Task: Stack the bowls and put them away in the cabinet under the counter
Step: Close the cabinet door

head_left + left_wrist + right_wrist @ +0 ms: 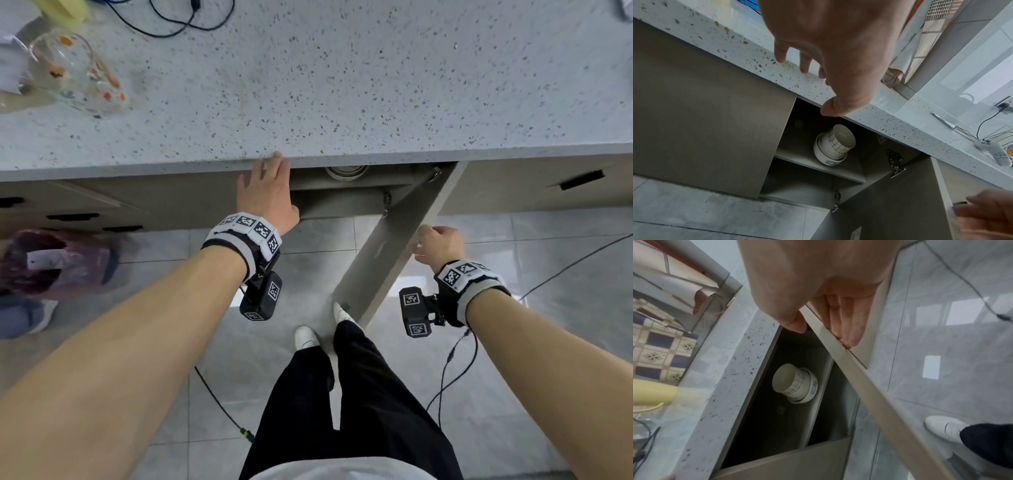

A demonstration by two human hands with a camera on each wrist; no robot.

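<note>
A stack of several white bowls (833, 146) (795, 384) stands on the upper shelf inside the cabinet under the counter; from the head view only its top rim (346, 171) shows below the counter edge. My left hand (267, 185) (834, 84) is open with fingers spread, in front of the cabinet opening at the speckled counter's front edge (205, 161), holding nothing. My right hand (435, 243) (830, 321) pinches the top edge of the open cabinet door (387, 246) (879, 394), thumb on the inner side and fingers on the outer face.
A clear glass pitcher (72, 72) and black cables (171, 20) lie on the counter at the left. The neighbouring door (705, 113) is shut. A purple bag (51, 263) and a cable (448, 359) lie on the tiled floor near my feet (306, 337).
</note>
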